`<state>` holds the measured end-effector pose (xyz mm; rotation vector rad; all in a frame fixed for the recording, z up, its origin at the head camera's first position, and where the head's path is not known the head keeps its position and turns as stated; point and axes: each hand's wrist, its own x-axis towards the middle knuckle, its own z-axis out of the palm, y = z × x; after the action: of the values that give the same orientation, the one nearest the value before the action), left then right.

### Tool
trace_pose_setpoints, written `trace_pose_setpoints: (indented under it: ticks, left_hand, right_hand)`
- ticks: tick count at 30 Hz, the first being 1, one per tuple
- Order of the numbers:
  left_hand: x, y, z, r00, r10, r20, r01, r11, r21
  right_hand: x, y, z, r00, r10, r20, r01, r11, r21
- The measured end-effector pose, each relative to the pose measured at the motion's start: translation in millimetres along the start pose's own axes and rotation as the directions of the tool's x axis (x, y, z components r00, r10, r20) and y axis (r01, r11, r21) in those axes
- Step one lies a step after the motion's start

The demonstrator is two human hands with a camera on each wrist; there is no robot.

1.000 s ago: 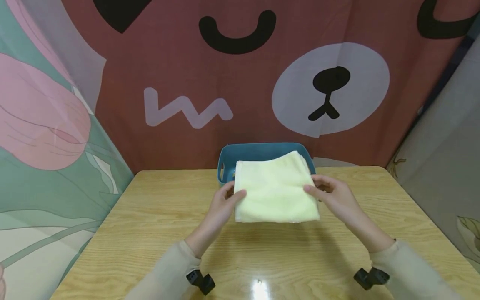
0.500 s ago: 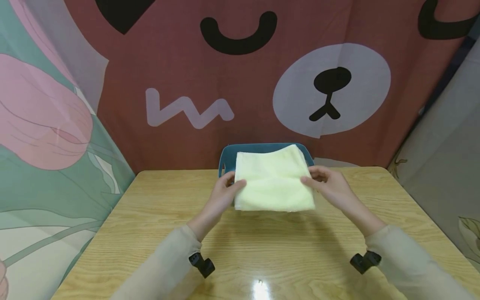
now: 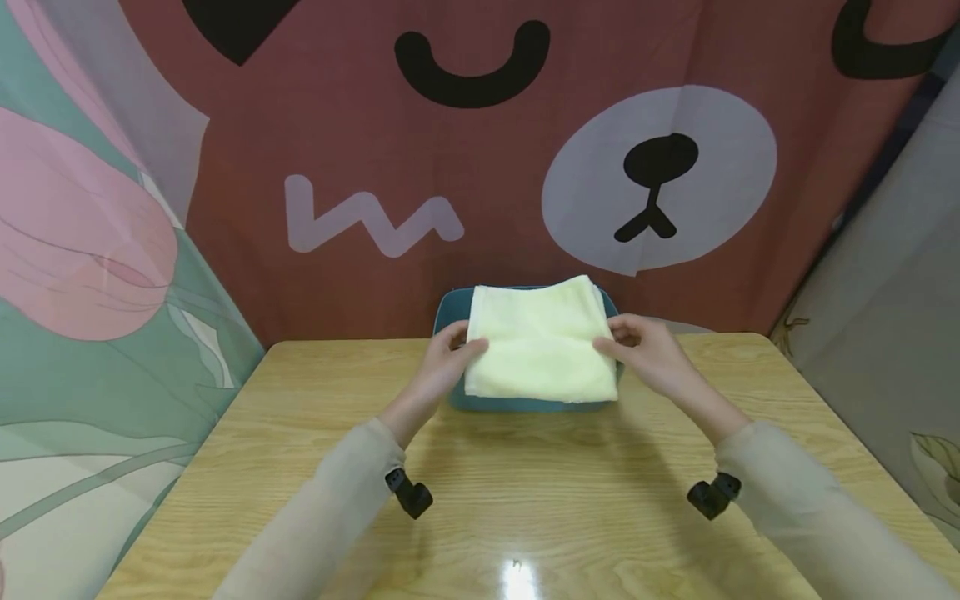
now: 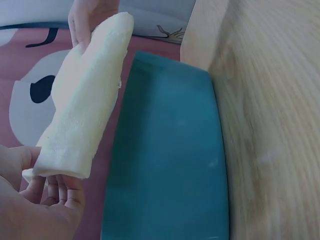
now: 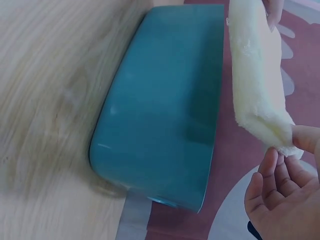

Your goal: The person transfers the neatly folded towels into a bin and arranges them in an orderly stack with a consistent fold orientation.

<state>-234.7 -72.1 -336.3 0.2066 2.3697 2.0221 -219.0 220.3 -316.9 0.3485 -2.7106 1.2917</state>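
Observation:
A folded pale yellow towel (image 3: pixel 540 346) hangs between both hands, above a blue plastic basket (image 3: pixel 525 406). My left hand (image 3: pixel 444 360) pinches its left edge, thumb on the near face and fingers behind. At the opposite edge, my right hand (image 3: pixel 648 352) grips the towel the same way. The left wrist view shows the towel (image 4: pixel 82 105) apart from the basket's wall (image 4: pixel 170 150), higher than the rim. From the right wrist, the towel's folded layers (image 5: pixel 265 120) show at the pinched corner. The towel hides most of the basket's inside in the head view.
The basket stands on a wooden table (image 3: pixel 555 492) near its far edge. Behind it hangs a reddish-brown cloth (image 3: pixel 360 292) with a bear print. Floral cloths hang at the left (image 3: pixel 90 333) and right (image 3: pixel 885 292).
Both hands have carried the towel forward, away from the body, from in front of the basket to over it. The grip on the towel looks the same.

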Motion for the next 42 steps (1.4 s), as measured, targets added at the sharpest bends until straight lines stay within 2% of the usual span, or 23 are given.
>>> trace_pose_setpoints:
  ticks: [6,13,20,27,36,42]
  left_hand:
    - [11.4,3.6,-1.0,1.000,0.019,-0.007,-0.018,0.999,0.035]
    - [24.1,6.3,-0.5,0.999,0.038,-0.028,-0.036,0.997,0.073]
    - [35.2,6.9,-1.2,0.999,0.004,-0.045,0.001,0.994,0.108]
    - [39.8,8.9,1.1,0.997,0.015,-0.069,-0.006,0.990,0.139]
    - [47.4,3.7,7.0,0.987,0.025,-0.157,0.000,0.988,0.154]
    - [49.1,0.2,8.4,0.991,0.038,-0.131,-0.008,0.974,0.227]
  right_hand:
    - [14,2,-2.7,1.000,-0.004,0.009,0.004,1.000,-0.003]
    - [28,4,-3.4,1.000,0.002,0.013,-0.001,0.999,-0.052]
    - [44,5,-2.6,1.000,0.004,-0.001,-0.004,0.996,-0.093]
    - [56,4,1.6,0.999,0.033,-0.017,-0.034,0.996,-0.085]
    - [69,7,13.4,0.997,0.055,-0.058,-0.060,0.995,-0.080]
    - [69,12,20.5,0.997,0.064,-0.051,-0.069,0.992,-0.101]
